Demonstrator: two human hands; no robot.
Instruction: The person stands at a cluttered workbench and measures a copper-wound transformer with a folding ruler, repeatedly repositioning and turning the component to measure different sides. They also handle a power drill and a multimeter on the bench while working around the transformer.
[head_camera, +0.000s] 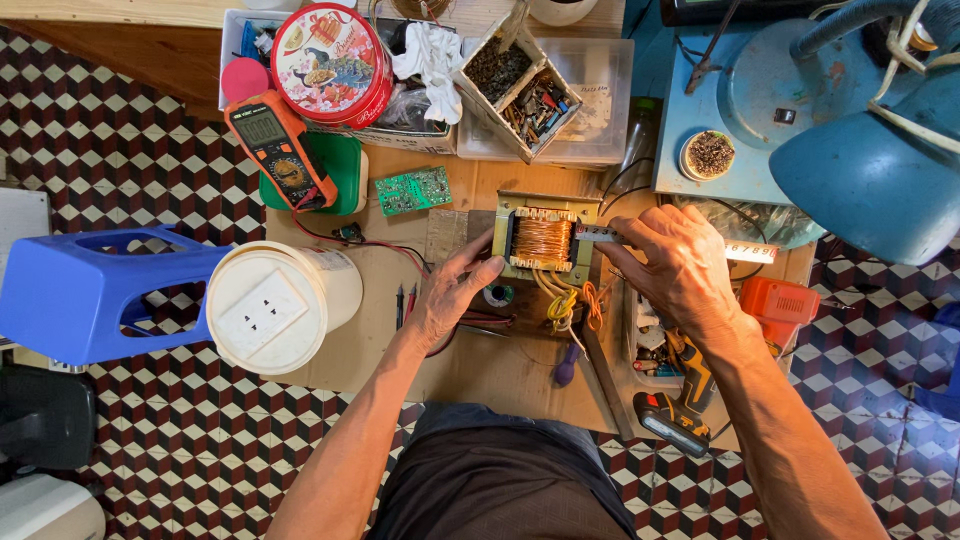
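A transformer (541, 238) with a copper winding and a metal frame rests on the wooden board (380, 330) in the middle of the view. My left hand (450, 292) grips its lower left corner with fingers and thumb. My right hand (678, 268) is at the frame's right side, pinching a small metal tool (597, 233) against it. Yellow and orange wires (568, 303) trail from the bottom of the winding between my hands.
An orange multimeter (279, 149), a green circuit board (412, 190) and a red round tin (331, 62) lie behind. A white bucket (282, 305) and a blue stool (100, 292) stand left. A cordless drill (684, 395), an orange tool (778, 308) and a blue lamp (870, 170) are right.
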